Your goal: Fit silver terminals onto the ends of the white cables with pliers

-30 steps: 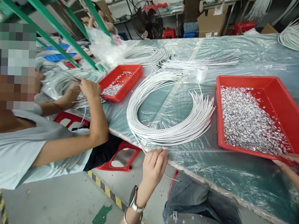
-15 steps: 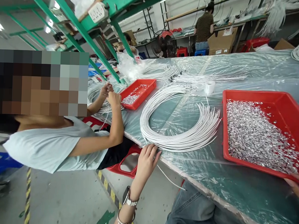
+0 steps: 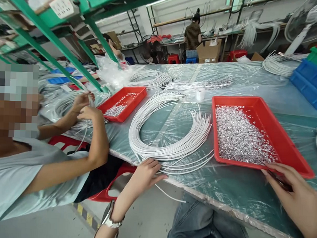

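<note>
My left hand (image 3: 145, 174) lies with fingers spread on the near side of a big coil of white cables (image 3: 170, 133) at the table's front edge. One loose white cable (image 3: 171, 197) hangs down from under that hand. My right hand (image 3: 293, 196) reaches to the near right corner of a red tray (image 3: 285, 144) filled with small silver metal pieces (image 3: 238, 135). Something dark shows between its fingertips; I cannot tell what it is or whether the hand grips it.
The table (image 3: 231, 191) is covered in clear plastic. A second red tray (image 3: 122, 102), a tape roll (image 3: 200, 94), more cable coils (image 3: 149, 78) and blue bins (image 3: 309, 82) sit on it. A co-worker's arms (image 3: 93, 130) handle cables at left. Another person (image 3: 191, 38) stands far back.
My left hand went from pinching a cable below the table edge to lying flat on the coil. My right hand came further into view at the tray's corner.
</note>
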The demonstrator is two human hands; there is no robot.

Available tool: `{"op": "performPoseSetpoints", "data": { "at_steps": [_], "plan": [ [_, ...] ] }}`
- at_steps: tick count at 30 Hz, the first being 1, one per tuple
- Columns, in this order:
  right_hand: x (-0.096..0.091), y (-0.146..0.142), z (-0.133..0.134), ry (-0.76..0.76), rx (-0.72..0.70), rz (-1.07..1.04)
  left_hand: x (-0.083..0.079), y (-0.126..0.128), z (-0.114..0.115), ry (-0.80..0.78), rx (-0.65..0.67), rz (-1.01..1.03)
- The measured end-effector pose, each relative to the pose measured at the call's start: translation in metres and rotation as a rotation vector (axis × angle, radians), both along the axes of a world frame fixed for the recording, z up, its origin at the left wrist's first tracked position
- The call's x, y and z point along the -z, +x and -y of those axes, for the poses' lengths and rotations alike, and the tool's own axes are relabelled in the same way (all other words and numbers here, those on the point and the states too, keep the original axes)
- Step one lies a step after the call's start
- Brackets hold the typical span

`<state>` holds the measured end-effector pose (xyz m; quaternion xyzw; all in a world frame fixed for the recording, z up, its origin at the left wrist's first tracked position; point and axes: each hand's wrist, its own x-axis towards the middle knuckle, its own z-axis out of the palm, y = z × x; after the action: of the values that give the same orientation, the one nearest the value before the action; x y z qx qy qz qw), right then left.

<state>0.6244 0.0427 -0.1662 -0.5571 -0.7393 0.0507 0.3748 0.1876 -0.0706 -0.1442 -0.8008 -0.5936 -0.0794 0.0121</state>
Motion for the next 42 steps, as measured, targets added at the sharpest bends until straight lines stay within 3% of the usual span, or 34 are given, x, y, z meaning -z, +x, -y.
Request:
{"op": "performPoseSetpoints", "data": {
  "at_steps": [6, 11, 13, 14, 15, 18, 21, 24, 27, 31, 37, 42],
  "plan": [
    [-0.005, 0.000, -0.001, 0.012, -0.089, -0.008, 0.001, 0.000, 0.007, -0.056, 0.018, 0.082],
    [-0.018, -0.027, 0.038, 0.107, -0.021, -0.149, 0.001, -0.009, 0.021, -0.108, -0.022, 0.199],
    [-0.023, -0.054, 0.063, -0.094, -0.233, -0.185, 0.000, -0.010, 0.023, -0.136, -0.031, 0.265],
    [-0.025, -0.070, 0.074, -0.425, -0.497, -0.288, -0.001, -0.009, 0.024, -0.149, -0.031, 0.296],
    [-0.025, -0.087, 0.083, -0.533, -0.606, -0.302, -0.003, -0.006, 0.024, -0.163, -0.025, 0.323],
    [-0.023, -0.135, 0.092, -0.640, -0.728, -0.310, -0.009, 0.005, 0.027, -0.215, 0.007, 0.374],
    [-0.016, -0.164, 0.080, -0.667, -0.696, -0.348, -0.015, 0.010, 0.037, -0.261, 0.029, 0.409],
    [-0.011, -0.173, 0.067, -0.667, -0.622, -0.406, -0.017, 0.000, 0.050, -0.257, 0.060, 0.571],
    [-0.011, -0.173, 0.060, -0.641, -0.603, -0.448, -0.011, -0.013, 0.059, -0.242, 0.103, 0.711],
    [-0.015, -0.182, 0.050, -0.597, -0.637, -0.489, 0.000, -0.010, 0.064, -0.296, 0.133, 0.707],
    [-0.017, -0.184, 0.043, -0.546, -0.611, -0.520, -0.008, 0.051, 0.052, -0.519, 0.000, 0.634],
    [-0.025, -0.147, 0.075, -0.384, -0.360, -0.629, -0.015, 0.115, 0.014, -0.509, 0.051, 0.782]
  ]
}}
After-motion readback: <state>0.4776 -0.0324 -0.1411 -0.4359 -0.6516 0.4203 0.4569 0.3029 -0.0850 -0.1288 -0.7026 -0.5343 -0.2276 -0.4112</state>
